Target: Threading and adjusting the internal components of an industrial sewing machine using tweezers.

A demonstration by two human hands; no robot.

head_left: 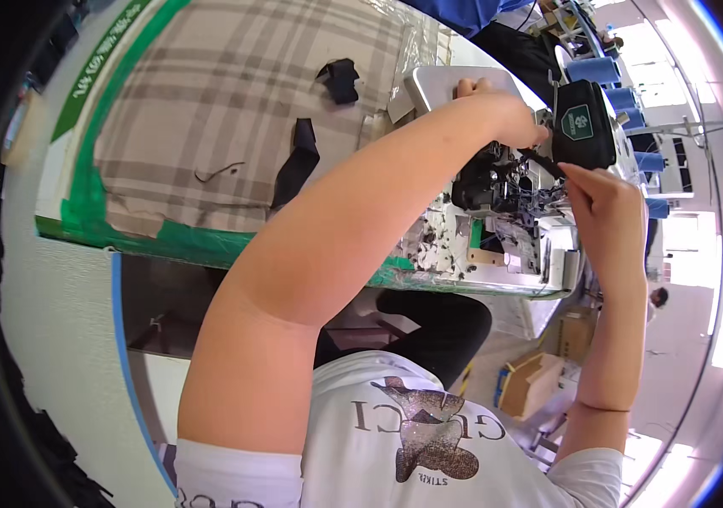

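Note:
My left hand (501,114) reaches over the silver-grey head of a sewing machine (437,85), its fingers curled and partly hidden behind the hand. Just below its thumb, a narrow black fabric strip (542,161) runs toward my right hand (605,193). The right thumb and forefinger pinch the strip's near end. Whether the left fingers also grip it is hidden. Beneath both hands lies the machine's open metal mechanism (514,190), dark and strewn with lint.
On the plaid cloth (200,93) to the left lie a crumpled black fabric piece (341,81), a folded black strip (297,162) and a dark thread (221,172). Green tape (82,195) edges the table. A black box (583,124) and blue thread cones (594,70) stand at right.

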